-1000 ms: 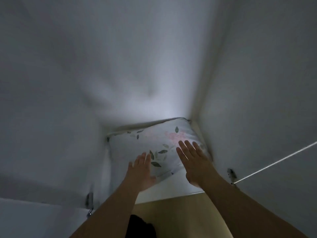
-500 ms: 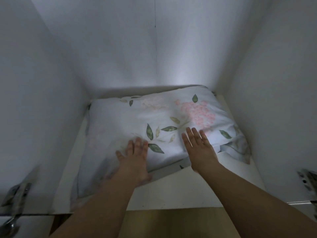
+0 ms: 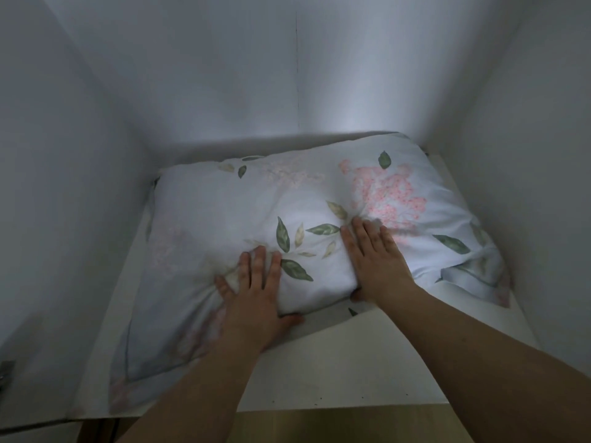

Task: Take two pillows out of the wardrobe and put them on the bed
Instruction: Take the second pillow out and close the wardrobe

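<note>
Both hands, left hand (image 3: 252, 292) and right hand (image 3: 377, 260), clamp the floral pillow's (image 3: 287, 199) front edge, fingers above and thumbs beneath, apparently to draw it off the wardrobe shelf (image 3: 367, 362).

Two bare forearms reach forward from the bottom edge of the view, side by side and well apart; the left forearm (image 3: 192, 378) rises from the lower middle, the right forearm (image 3: 479, 340) comes in from the lower right corner and slants toward the centre; the left hand (image 3: 256, 292) lies palm down on a pillow (image 3: 224, 212), fingers (image 3: 259, 263) pressed into the cloth, thumb hooked under its near edge; the right hand (image 3: 374, 260) lies palm down a little farther forward, fingers close together and sunk into the fabric, thumb tucked beneath the near edge; both grip the pillow between fingers and thumb.
</note>
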A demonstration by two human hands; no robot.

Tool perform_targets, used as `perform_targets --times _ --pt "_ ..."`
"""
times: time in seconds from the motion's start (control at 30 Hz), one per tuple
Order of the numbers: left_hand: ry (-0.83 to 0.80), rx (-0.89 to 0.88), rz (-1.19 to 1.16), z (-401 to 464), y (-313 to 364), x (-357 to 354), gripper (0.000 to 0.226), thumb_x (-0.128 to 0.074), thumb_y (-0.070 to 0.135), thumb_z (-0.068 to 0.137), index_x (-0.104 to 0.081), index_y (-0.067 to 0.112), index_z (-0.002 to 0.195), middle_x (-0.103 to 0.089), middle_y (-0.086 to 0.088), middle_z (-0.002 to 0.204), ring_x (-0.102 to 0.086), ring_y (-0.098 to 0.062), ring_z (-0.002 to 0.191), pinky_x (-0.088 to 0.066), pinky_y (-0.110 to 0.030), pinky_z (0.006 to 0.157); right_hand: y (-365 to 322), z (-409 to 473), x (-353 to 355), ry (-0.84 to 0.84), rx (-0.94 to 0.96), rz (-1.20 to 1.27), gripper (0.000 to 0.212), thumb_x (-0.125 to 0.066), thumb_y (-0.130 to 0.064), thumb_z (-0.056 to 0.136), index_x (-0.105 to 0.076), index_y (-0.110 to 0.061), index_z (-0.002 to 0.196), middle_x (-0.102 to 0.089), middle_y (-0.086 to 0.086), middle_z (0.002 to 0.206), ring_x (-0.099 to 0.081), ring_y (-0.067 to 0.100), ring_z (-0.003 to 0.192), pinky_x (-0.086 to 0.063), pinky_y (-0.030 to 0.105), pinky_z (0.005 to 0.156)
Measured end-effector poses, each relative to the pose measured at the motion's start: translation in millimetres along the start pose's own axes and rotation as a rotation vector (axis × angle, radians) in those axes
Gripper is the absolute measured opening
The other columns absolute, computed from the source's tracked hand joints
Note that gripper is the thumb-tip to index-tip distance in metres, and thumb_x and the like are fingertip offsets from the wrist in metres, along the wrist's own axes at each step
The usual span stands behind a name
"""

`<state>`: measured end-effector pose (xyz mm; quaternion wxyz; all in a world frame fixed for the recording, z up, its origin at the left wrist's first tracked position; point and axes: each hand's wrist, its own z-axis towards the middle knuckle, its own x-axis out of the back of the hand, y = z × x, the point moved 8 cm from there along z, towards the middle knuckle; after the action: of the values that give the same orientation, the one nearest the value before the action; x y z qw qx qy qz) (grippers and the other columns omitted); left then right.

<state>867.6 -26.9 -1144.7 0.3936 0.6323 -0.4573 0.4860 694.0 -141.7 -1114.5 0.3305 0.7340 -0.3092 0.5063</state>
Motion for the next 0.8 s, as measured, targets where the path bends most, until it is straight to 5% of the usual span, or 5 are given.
perform_targets --times 0.27,0.47,0.67,0.8 --pt "0.049 0.018 0.068 17.6 -4.9 -4.1 0.096 -0.03 0.076 0.076 -0.026 0.018 0.152 -0.032 -0.01 0.155 -0.035 -0.035 0.139 -0.033 -0.072 0.094 -8.9 25.6 -12.3 0.096 0.039 0.067 0.096 -0.063 -0.049 0.084 -0.009 -0.009 0.153 -0.012 0.018 0.159 -0.015 0.033 0.147 -0.004 0.044 0.12" --pt "-0.086 0.017 0.174 24.2 0.5 -7.0 0.077 -0.037 0.049 0.097 0.005 0.019 0.154 0.001 -0.009 0.163 -0.01 -0.036 0.147 -0.024 -0.062 0.109 -16.9 24.3 -21.3 0.106 0.053 0.116 0.081 -0.057 -0.04 0.089 -0.019 -0.006 0.151 -0.024 0.021 0.156 -0.024 0.037 0.144 -0.008 0.048 0.119" --pt "-0.131 0.02 0.185 27.0 0.2 -5.7 0.067 -0.037 0.035 0.099 -0.006 0.017 0.155 -0.011 -0.013 0.161 -0.023 -0.039 0.142 -0.029 -0.055 0.11 -19.7 19.3 -13.5 -0.017 0.023 0.084 0.062 -0.041 -0.027 0.097 -0.018 -0.01 0.152 -0.023 0.017 0.157 -0.024 0.032 0.143 -0.013 0.046 0.119" --pt "-0.207 0.034 0.201 8.2 1.9 -2.3 0.063 -0.038 0.029 0.098 -0.01 0.017 0.154 -0.017 -0.013 0.16 -0.029 -0.039 0.138 -0.03 -0.052 0.11 -28.8 2.5 -5.7 -0.074 0.013 0.055 0.057 -0.042 -0.025 0.094 -0.03 -0.008 0.147 -0.04 0.019 0.146 -0.041 0.034 0.132 -0.03 0.044 0.111"
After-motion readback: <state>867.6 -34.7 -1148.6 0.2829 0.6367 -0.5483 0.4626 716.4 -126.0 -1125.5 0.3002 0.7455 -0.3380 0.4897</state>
